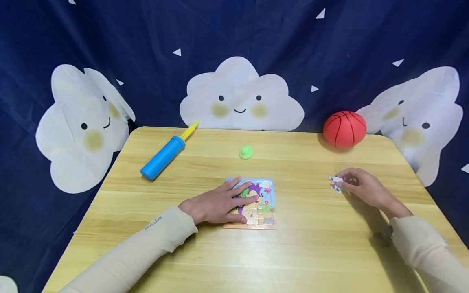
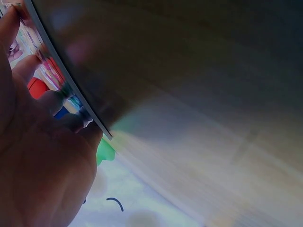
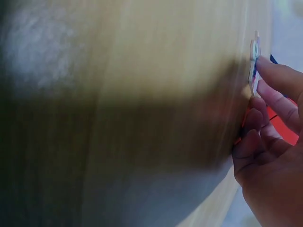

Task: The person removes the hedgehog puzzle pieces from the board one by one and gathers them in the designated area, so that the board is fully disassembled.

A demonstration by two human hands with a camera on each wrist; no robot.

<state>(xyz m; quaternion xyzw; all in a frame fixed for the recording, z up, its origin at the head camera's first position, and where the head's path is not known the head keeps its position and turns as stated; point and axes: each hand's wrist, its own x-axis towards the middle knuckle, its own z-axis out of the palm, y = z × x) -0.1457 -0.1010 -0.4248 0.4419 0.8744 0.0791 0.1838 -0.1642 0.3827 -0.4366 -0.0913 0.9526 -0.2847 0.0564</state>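
Note:
A square jigsaw puzzle [image 1: 266, 203] with a purple-haired cartoon figure lies flat on the table. My left hand [image 1: 223, 202] rests palm down across its left half, fingers spread and fairly straight, covering part of the picture. In the left wrist view the same hand [image 2: 47, 156] fills the left side, and little of the picture shows past it. To the right, my right hand [image 1: 360, 187] pinches a puzzle piece [image 1: 338, 187] between thumb and fingertips, close to the tabletop. The right wrist view shows the piece [image 3: 254, 66] edge-on, with the other fingers curled below it.
A small green toy duck [image 1: 246, 152] sits behind the puzzle on the wooden table [image 1: 300, 252]. At the back left lies a blue hand pump [image 1: 163, 158] with a yellow nozzle. A red toy basketball [image 1: 345, 129] stands at the back right edge, before a dark blue cloud-patterned curtain [image 1: 146, 32].

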